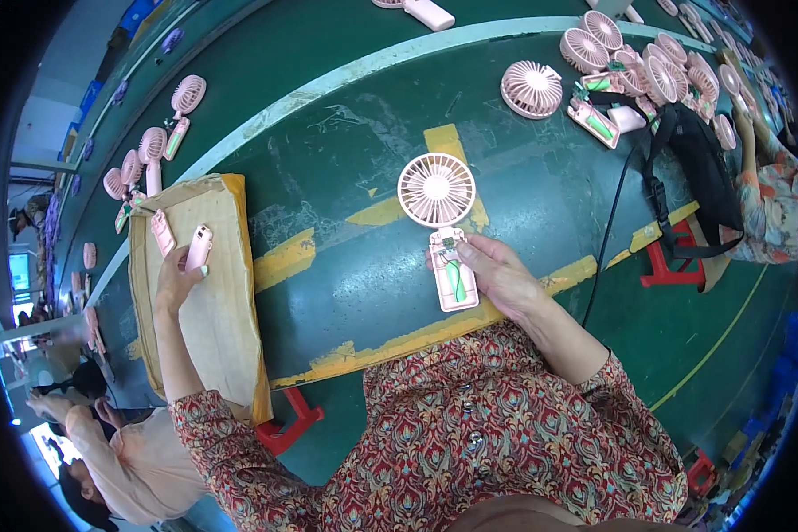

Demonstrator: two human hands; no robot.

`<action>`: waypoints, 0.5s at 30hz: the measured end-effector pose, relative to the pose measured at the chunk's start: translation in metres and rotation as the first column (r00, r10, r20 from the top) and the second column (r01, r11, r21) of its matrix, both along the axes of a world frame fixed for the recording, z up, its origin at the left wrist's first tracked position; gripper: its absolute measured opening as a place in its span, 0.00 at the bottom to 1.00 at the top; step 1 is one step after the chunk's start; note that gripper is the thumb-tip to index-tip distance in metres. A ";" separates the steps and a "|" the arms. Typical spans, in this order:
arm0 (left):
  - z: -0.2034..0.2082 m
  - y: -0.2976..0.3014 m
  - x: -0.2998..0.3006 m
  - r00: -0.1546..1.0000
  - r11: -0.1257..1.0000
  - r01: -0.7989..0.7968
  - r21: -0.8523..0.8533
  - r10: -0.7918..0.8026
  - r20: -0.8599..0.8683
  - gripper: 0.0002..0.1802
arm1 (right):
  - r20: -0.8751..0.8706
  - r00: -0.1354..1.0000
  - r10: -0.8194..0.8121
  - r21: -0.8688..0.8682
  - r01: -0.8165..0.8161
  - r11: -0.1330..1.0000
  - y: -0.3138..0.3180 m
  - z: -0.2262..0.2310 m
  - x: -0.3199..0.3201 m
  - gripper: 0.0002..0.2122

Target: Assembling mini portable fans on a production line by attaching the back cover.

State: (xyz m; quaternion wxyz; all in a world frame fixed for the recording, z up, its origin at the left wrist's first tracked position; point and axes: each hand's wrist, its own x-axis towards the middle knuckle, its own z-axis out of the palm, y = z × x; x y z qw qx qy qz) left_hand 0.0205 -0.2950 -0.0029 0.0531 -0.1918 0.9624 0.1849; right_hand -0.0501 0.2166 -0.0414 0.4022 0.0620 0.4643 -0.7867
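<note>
My right hand (504, 273) grips a pink handheld fan (436, 190) by its handle, above the dark green table. The handle's casing is off, so a small circuit board and a green part (455, 282) show inside. Over at the left, my left hand (179, 280) reaches into a shallow cardboard box (217, 341) and has its fingers closed on a pink handle cover (200, 246). Another pink cover (162, 232) lies beside it in the box.
A loose round fan head (531, 89) lies on the table, with a heap of pink fans (656, 71) farther right. Beside the heap sits a black bag (696, 164); a black cable (614, 217) crosses the table. More fans (152, 146) line the far left. Co-workers sit on both sides.
</note>
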 end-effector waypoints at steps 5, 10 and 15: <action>0.016 0.037 0.007 0.953 0.959 -0.265 -0.098 0.276 0.123 0.18 | 0.023 1.000 -0.014 -0.012 0.014 1.000 0.001 -0.004 0.003 0.14; 0.050 0.140 0.019 0.916 0.918 -0.264 0.298 0.335 -0.220 0.16 | -0.027 0.998 -0.054 0.018 0.054 0.998 -0.002 -0.009 0.010 0.14; 0.037 0.312 0.011 0.992 0.857 0.029 0.515 0.038 -0.120 0.27 | -0.036 0.997 -0.070 0.010 0.071 0.997 -0.003 -0.004 0.009 0.14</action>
